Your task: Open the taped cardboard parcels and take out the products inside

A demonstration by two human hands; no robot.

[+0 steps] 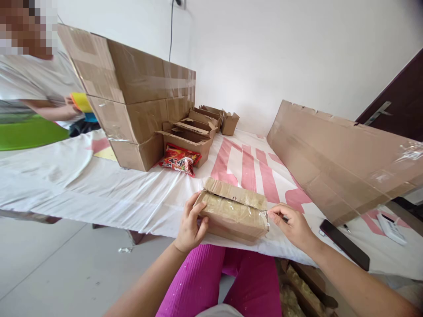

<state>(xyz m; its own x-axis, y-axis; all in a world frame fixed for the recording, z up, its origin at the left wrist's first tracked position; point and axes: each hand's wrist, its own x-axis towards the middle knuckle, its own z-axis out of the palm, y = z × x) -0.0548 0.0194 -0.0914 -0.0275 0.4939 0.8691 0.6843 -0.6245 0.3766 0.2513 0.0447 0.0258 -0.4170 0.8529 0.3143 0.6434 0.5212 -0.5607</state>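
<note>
Wall [251, 57] and floor [59, 259] take up most of the room, one plain white, the other pale grey; a dark door [403, 97] stands at the right. The worktop [142, 189] runs across below, covered in white cloth with pink stripes and rumpled on the left, so a box pushed hard could drag the cloth. A tall stack of taped boxes [139, 75] rises at the left, with another person [46, 83] beyond it; across from it on the right stands a broad cardboard panel [330, 149]. Open boxes [194, 132] line the stack's foot.

The carton [231, 211] sits at the worktop's near edge, between the two hands, with a narrow gap along its top flap. The left hand [193, 220] has its fingers closed over the left end, thumb on the near side: a sound brace, best kept steady so the carton does not skid. A red packet [181, 160] lies just before the nearest open box. The right hand [287, 220] has its fingers curled close together at the right end; whether they grip anything I cannot tell. Clear tape [265, 214] glints there; handled slowly, close to the cardboard, it should be less likely to tear the surface.
</note>
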